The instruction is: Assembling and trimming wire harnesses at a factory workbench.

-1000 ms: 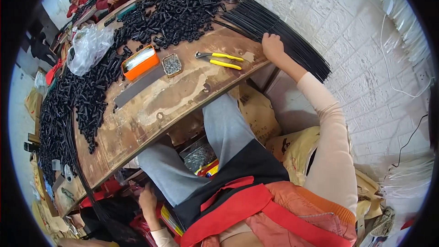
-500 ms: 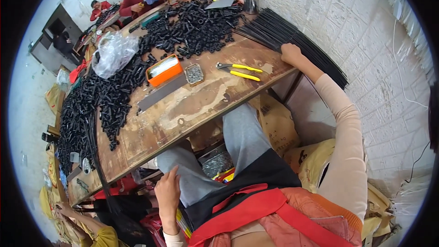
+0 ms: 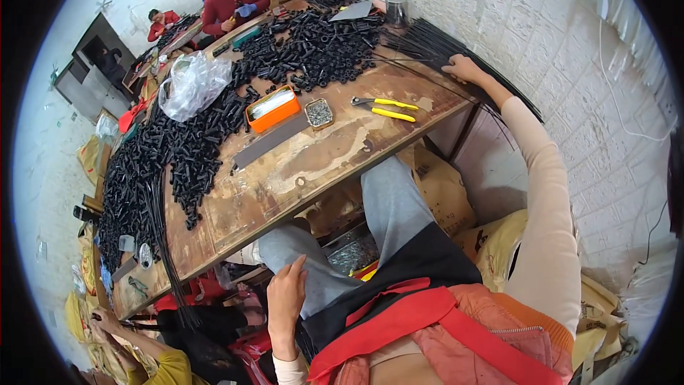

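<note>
At the table's far right corner, my right hand (image 3: pixel 467 71) is closed on thin black rods (image 3: pixel 422 37), part of a long bundle lying beside the wall. A couple of rods lie apart from the bundle, slanting across the table edge under that hand. My left hand (image 3: pixel 286 299) hovers above my lap, its fingers loosely bent and nothing visible in them. Cutting pliers with yellow handles (image 3: pixel 393 113) lie on the wooden table (image 3: pixel 320 160), left of the right hand. Beside them are a small tray of metal bits (image 3: pixel 318 113) and an orange box (image 3: pixel 273 109).
A large heap of black tubular parts (image 3: pixel 171 139) covers the table's left and far side, with a clear plastic bag (image 3: pixel 194 87) on it. A metal can (image 3: pixel 396 11) stands by the wall. Co-workers sit at the far end and at lower left.
My right hand has shifted slightly up along the rods, and a couple of rods now lie separated from the bundle. The whole view has moved a little; my left hand stays by my lap.
</note>
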Demonstrator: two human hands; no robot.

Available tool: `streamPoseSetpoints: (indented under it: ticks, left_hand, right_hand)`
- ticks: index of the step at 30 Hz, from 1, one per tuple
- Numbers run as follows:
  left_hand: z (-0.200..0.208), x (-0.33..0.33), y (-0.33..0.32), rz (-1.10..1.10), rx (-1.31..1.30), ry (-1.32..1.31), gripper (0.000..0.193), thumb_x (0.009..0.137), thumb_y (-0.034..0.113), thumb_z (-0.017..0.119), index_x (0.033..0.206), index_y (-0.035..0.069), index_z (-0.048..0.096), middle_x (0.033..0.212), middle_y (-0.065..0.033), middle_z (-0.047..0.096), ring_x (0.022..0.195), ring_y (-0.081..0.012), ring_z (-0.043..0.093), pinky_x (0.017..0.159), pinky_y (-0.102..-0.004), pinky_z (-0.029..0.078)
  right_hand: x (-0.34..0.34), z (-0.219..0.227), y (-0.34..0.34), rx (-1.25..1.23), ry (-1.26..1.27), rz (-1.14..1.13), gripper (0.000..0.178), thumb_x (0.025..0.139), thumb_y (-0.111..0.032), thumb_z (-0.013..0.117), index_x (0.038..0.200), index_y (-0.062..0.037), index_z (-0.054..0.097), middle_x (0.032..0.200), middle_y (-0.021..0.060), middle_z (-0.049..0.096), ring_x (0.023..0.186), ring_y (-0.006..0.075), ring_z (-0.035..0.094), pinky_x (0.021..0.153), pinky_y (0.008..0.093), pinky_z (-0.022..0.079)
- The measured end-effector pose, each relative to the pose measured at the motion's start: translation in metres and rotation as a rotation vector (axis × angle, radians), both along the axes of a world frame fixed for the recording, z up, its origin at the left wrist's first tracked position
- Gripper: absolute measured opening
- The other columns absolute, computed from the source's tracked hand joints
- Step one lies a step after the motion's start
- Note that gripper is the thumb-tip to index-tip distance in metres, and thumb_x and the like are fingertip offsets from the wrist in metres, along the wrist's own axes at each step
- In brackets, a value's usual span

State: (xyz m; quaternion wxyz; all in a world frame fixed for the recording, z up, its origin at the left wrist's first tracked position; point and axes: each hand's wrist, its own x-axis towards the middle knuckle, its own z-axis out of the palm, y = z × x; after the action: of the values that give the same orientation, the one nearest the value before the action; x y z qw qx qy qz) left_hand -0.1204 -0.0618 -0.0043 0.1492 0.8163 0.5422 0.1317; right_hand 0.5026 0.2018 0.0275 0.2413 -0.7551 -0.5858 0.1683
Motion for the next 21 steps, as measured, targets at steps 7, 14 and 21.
streamPoseSetpoints:
  ticks: [7, 14, 21]
  left_hand:
    - [0.005, 0.008, 0.0, -0.06, 0.039, -0.015, 0.031, 0.089, 0.013, 0.061, 0.12, 0.009, 0.061, 0.085, -0.0158, 0.063, 0.078, -0.0366, 0.062, 0.068, -0.0443, 0.05]
    - [0.067, 0.065, 0.034, -0.406, -0.029, -0.388, 0.027, 0.091, 0.008, 0.06, 0.117, 0.006, 0.064, 0.094, -0.0176, 0.066, 0.083, -0.036, 0.064, 0.071, -0.0379, 0.051]
    - [0.105, 0.089, 0.113, -0.179, -0.081, -1.087, 0.034, 0.103, 0.022, 0.046, 0.127, -0.001, 0.055, 0.114, -0.0132, 0.065, 0.099, -0.0224, 0.066, 0.088, -0.0325, 0.051]
  right_hand:
    - [-0.027, 0.064, 0.045, 0.208, 0.234, -0.041, 0.032, 0.086, -0.031, 0.068, 0.076, -0.0012, 0.063, 0.057, 0.0034, 0.055, 0.044, 0.014, 0.052, 0.039, 0.0273, 0.038]
    - [-0.152, 0.122, 0.063, 0.417, 0.8, 0.257, 0.023, 0.091, -0.027, 0.069, 0.09, -0.0082, 0.055, 0.064, -0.0066, 0.042, 0.047, 0.0031, 0.034, 0.042, 0.0213, 0.027]
    - [-0.322, 0.148, -0.026, 0.05, 1.531, 0.657, 0.031, 0.101, -0.033, 0.051, 0.104, -0.0027, 0.049, 0.068, -0.0044, 0.039, 0.048, 0.0032, 0.031, 0.042, 0.0193, 0.026]
